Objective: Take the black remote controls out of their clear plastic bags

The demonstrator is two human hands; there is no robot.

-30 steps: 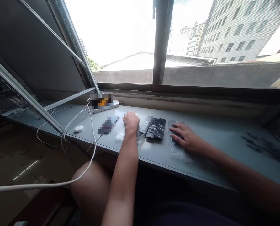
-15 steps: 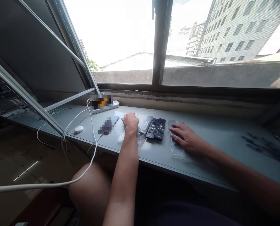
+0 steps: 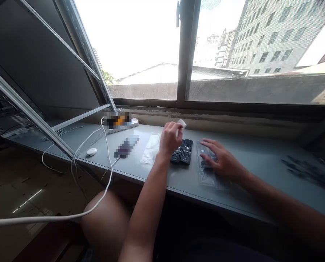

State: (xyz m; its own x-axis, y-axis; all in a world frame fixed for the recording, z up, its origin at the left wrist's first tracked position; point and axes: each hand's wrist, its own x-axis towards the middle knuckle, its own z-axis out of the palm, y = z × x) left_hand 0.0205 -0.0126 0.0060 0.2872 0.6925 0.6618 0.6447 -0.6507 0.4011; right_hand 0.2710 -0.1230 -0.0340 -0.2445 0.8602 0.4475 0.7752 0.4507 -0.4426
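My left hand (image 3: 171,137) is closed, pinching a small white piece (image 3: 182,124) that looks like paper or plastic. It hovers above two black remote controls (image 3: 186,152) lying side by side, partly covering the left one. A flat clear plastic bag (image 3: 150,149) lies to the left of this hand. My right hand (image 3: 224,158) is open, fingers apart, over a dark remote in a clear bag (image 3: 206,169). Its fingertips are at the bagged remote's upper part; whether they touch it I cannot tell.
A phone (image 3: 126,146), partly blurred out, lies left with a cable plugged in. Nearby are a round white object (image 3: 91,151), a power strip (image 3: 124,125) and a loose white cable (image 3: 107,145). A metal frame (image 3: 61,140) leans at left. Dark items (image 3: 306,171) lie far right.
My left hand has risen from the clear bag and moved right, now with the white piece in its fingers. The bagged remote beside the two black ones no longer shows. My right hand's fingers have lifted slightly.
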